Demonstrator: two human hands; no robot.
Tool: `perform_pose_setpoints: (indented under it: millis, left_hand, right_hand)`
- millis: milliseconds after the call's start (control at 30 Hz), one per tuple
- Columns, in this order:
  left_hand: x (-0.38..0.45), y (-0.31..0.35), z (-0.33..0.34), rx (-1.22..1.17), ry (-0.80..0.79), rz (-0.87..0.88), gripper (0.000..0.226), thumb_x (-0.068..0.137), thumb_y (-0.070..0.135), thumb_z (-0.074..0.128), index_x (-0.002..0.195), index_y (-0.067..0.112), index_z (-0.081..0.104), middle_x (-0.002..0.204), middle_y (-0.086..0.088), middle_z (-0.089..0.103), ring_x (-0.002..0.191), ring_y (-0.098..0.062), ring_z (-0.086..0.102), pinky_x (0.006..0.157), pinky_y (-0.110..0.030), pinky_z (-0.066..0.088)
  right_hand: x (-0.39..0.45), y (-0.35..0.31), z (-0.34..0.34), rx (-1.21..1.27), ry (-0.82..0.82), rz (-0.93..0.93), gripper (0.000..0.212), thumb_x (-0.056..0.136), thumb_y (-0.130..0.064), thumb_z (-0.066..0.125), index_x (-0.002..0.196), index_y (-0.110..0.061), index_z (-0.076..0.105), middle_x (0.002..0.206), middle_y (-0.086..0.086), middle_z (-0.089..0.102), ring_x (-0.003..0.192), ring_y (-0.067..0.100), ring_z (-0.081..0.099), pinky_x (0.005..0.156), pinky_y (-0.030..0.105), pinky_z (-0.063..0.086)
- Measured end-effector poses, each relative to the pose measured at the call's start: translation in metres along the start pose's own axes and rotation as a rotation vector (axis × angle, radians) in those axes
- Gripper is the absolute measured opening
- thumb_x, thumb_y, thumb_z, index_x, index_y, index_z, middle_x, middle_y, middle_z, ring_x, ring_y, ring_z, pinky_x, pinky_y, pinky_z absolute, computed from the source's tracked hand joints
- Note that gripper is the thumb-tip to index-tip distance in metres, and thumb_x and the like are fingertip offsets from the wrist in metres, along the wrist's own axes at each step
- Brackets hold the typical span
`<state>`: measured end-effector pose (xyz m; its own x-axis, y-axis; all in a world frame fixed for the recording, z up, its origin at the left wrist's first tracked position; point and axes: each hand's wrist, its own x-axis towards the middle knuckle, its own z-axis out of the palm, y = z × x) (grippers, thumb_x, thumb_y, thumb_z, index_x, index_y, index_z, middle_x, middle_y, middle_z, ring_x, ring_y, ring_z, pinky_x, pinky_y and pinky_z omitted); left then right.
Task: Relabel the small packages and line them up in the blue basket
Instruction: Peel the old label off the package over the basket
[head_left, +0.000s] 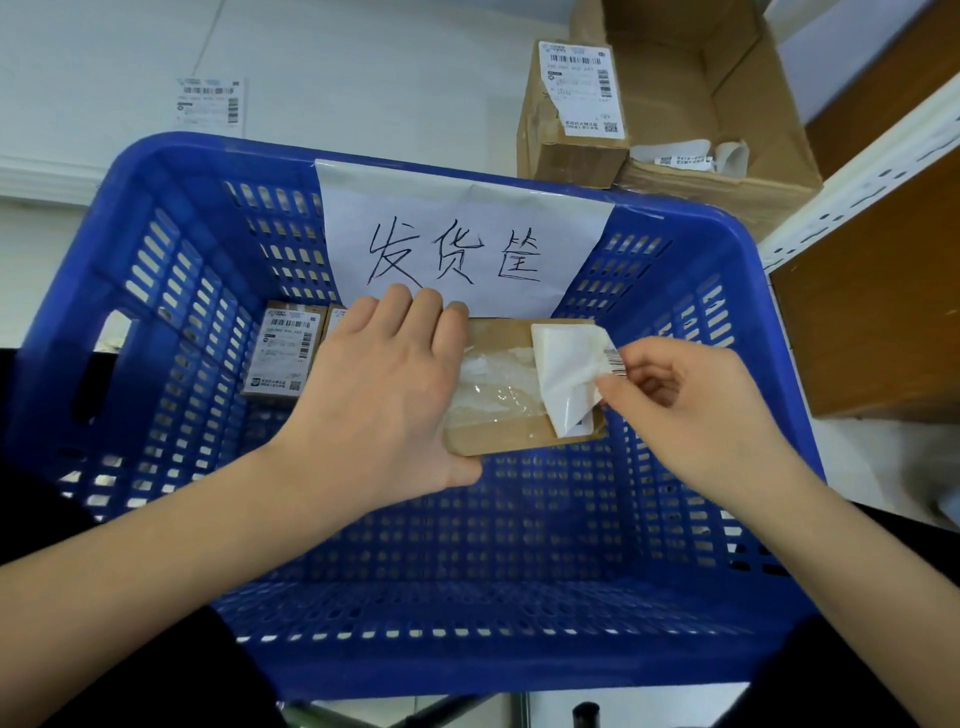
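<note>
Cardboard package (498, 436) sits mid-frame, over the blue basket (363, 649), top face toward the camera, glossy clear tape across its middle. Left hand (384, 395) grips its left edge: fingers curled over the far side, thumb hooked under the near corner. White label (566, 374) is partly peeled off the package's right half, flap folded back with the blank underside up and a strip of barcode showing at the edge. Right hand (696, 405) pinches that flap between thumb and fingertips, other fingers curled.

Inside the basket, left of centre, a labelled package (283, 353) lies flat against the far wall; a second one just beside it is mostly hidden by the left hand. Handwritten paper sign (462, 244) hangs over the basket's far rim.

Upper right of the frame: small labelled box (574, 104) standing next to an open carton (727, 104) holding loose paper strips. Upper left: loose shipping label (210, 104) on a white surface. Right edge: white slotted shelf post (852, 182).
</note>
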<state>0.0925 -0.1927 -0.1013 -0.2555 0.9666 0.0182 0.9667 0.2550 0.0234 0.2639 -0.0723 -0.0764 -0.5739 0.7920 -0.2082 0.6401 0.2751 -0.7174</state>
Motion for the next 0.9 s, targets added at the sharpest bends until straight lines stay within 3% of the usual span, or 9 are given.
perform_pose_setpoints:
  millis: [133, 233, 333, 433, 633, 767, 900]
  left_hand:
    - [0.002, -0.004, 0.0, -0.007, 0.005, -0.016, 0.089, 0.037, 0.06, 0.072, 0.097, -0.004, 0.058, 0.082, -0.012, 0.052, 0.072, -0.028, 0.049, 0.068, -0.038, 0.043]
    - [0.002, -0.003, -0.001, -0.026, 0.013, -0.019, 0.086, 0.039, 0.061, 0.072, 0.096, -0.002, 0.058, 0.082, -0.011, 0.052, 0.072, -0.028, 0.049, 0.068, -0.039, 0.043]
    - [0.002, -0.003, -0.002, -0.031, 0.018, -0.014, 0.086, 0.039, 0.06, 0.07, 0.096, -0.003, 0.058, 0.082, -0.011, 0.052, 0.072, -0.028, 0.048, 0.068, -0.038, 0.043]
    - [0.001, -0.004, -0.002, -0.023, 0.011, -0.01, 0.086, 0.04, 0.06, 0.068, 0.097, -0.003, 0.058, 0.082, -0.012, 0.052, 0.072, -0.028, 0.048, 0.068, -0.039, 0.043]
    - [0.001, -0.001, 0.0, -0.012, -0.009, 0.0, 0.087, 0.039, 0.061, 0.065, 0.097, -0.005, 0.058, 0.081, -0.013, 0.052, 0.071, -0.029, 0.049, 0.067, -0.039, 0.045]
    - [0.001, 0.001, 0.002, 0.007, -0.027, 0.008, 0.089, 0.038, 0.062, 0.066, 0.096, -0.005, 0.058, 0.08, -0.012, 0.052, 0.071, -0.029, 0.049, 0.066, -0.039, 0.044]
    - [0.002, 0.001, 0.003, 0.019, -0.041, 0.01, 0.091, 0.035, 0.061, 0.072, 0.095, -0.005, 0.058, 0.08, -0.013, 0.052, 0.071, -0.029, 0.049, 0.066, -0.039, 0.043]
  right_hand:
    - [-0.001, -0.005, -0.015, 0.217, -0.22, 0.082, 0.021, 0.093, -0.01, 0.054, 0.093, -0.025, 0.07, 0.087, -0.007, 0.073, 0.078, 0.006, 0.066, 0.075, 0.015, 0.052]
    - [0.0, -0.004, -0.022, 0.422, -0.331, 0.189, 0.022, 0.094, -0.013, 0.05, 0.102, -0.017, 0.07, 0.097, 0.001, 0.074, 0.09, 0.011, 0.066, 0.078, 0.021, 0.054]
    - [-0.001, -0.003, -0.025, 0.54, -0.401, 0.257, 0.037, 0.087, -0.035, 0.047, 0.107, -0.012, 0.068, 0.104, 0.004, 0.072, 0.095, 0.013, 0.067, 0.076, 0.023, 0.055]
    - [0.0, -0.004, -0.025, 0.557, -0.369, 0.276, 0.051, 0.079, -0.051, 0.045, 0.105, -0.014, 0.069, 0.103, 0.006, 0.072, 0.095, 0.017, 0.068, 0.077, 0.027, 0.055]
    - [-0.003, -0.012, -0.021, 0.377, -0.298, 0.131, 0.037, 0.075, -0.045, 0.054, 0.1, -0.024, 0.071, 0.099, -0.005, 0.073, 0.095, 0.012, 0.067, 0.081, 0.029, 0.054]
    - [-0.003, -0.018, -0.016, 0.278, -0.216, 0.022, 0.028, 0.073, -0.041, 0.06, 0.095, -0.028, 0.072, 0.092, -0.015, 0.073, 0.088, -0.001, 0.066, 0.075, 0.014, 0.052]
    - [-0.001, -0.018, -0.013, 0.216, -0.207, -0.013, 0.011, 0.081, -0.03, 0.065, 0.09, -0.03, 0.072, 0.089, -0.014, 0.073, 0.085, 0.003, 0.067, 0.078, 0.017, 0.052]
